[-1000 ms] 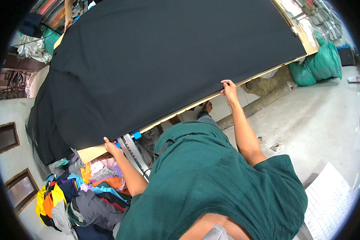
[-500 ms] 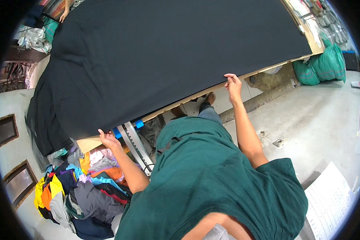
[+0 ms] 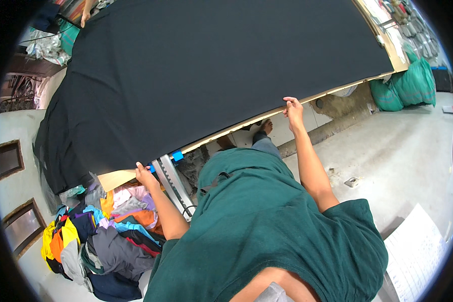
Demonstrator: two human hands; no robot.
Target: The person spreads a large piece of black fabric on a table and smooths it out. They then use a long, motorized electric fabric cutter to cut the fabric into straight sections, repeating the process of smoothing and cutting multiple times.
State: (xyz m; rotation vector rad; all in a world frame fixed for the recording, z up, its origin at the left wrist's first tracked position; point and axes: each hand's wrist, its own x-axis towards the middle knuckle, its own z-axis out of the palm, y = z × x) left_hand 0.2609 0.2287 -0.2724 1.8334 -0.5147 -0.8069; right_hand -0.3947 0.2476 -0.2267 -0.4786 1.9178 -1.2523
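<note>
A wide sheet of black fabric [image 3: 211,60] covers the table and hangs in folds over its left end. My left hand [image 3: 145,175] pinches its near edge toward the left, beside a metal rail with blue parts [image 3: 170,178]. Farther right, my right hand [image 3: 293,111] has its fingers closed at the same near edge, the index finger lying on top. Between my hands the cloth runs nearly straight along the table's pale edge [image 3: 216,135]. Another person's hand [image 3: 85,19] is at the fabric's far left corner.
Below the table's left end lies a heap of coloured cloth pieces [image 3: 110,241]. Green sacks [image 3: 407,85] stand by the right end. A handwritten paper sheet [image 3: 415,256] is at lower right, and a rail-like strip [image 3: 372,30] runs along the table's right end.
My left hand has moved right and slightly up along the near edge. The fabric edge has drawn back a little, so more of the pale table edge shows. My right hand barely moved.
</note>
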